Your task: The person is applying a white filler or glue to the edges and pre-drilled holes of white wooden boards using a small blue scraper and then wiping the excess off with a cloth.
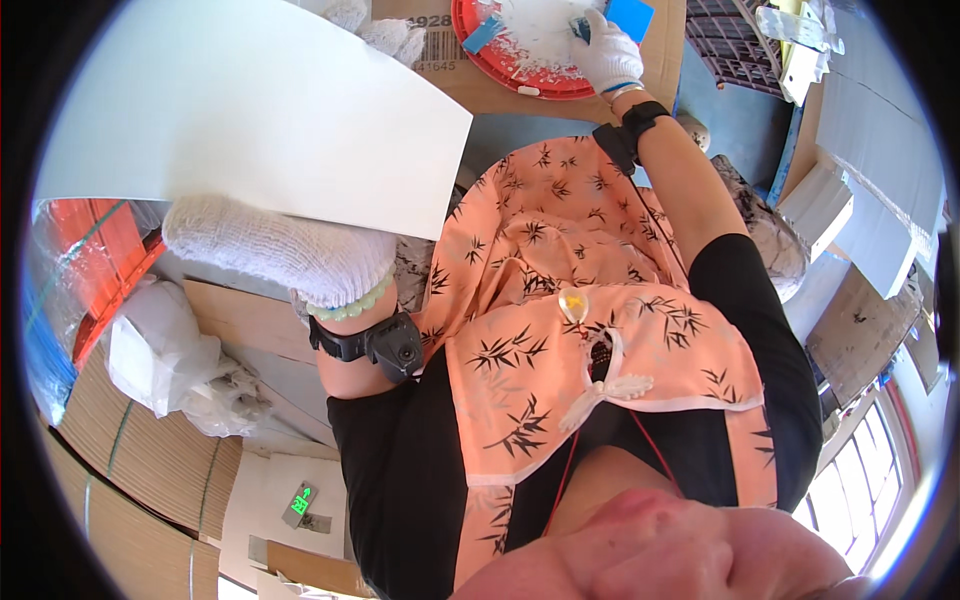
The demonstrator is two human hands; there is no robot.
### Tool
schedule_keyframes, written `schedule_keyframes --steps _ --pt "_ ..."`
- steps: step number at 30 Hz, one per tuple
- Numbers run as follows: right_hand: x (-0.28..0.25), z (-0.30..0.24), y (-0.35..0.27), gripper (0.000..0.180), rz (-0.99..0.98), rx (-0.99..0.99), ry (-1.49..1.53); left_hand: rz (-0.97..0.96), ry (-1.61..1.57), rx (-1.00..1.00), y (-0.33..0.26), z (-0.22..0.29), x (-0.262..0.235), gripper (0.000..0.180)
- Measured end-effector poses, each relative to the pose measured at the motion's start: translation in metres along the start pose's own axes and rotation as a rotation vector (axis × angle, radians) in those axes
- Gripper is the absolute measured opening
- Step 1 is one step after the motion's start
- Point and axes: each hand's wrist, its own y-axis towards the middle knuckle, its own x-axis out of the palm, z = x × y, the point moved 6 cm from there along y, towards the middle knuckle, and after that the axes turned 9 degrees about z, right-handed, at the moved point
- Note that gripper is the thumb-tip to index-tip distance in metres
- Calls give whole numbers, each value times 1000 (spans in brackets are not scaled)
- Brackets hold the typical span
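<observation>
A large white panel [270, 110] spans the upper left. My left hand [280, 250], in a white knit glove, grips its near edge; the fingertips are hidden by the panel. At the top, my right hand [608, 58], also gloved, reaches over a round red lid [470, 62] spread with white, flaky paste. Its fingers are closed on a small dark teal piece [580, 28], too little of which shows to tell its kind. A blue strip [484, 34] lies across the lid's left rim, and a flat blue piece [630, 18] is just right of my right hand.
Beneath the lid is a cardboard box [440, 85]. White knit fabric like a glove [392, 40] shows behind the panel's far edge. Stacked cardboard [140, 470] and a plastic-wrapped bundle [165, 350] stand at left. White boards [870, 150] are piled at right.
</observation>
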Motion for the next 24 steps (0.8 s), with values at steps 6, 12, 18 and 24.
schedule_keyframes --steps 6,12,18,24 --pt "-33 3 0 40 109 101 333 -3 -50 -39 3 -5 -7 70" --pt "-44 -8 -13 30 -477 816 1689 -3 -128 -99 7 -8 -19 78" --pt "-122 -69 -21 38 -658 656 1861 -103 -235 -169 9 -8 -29 86" --pt "-162 -99 -27 45 -694 551 1928 112 -222 -180 2 -6 -17 88"
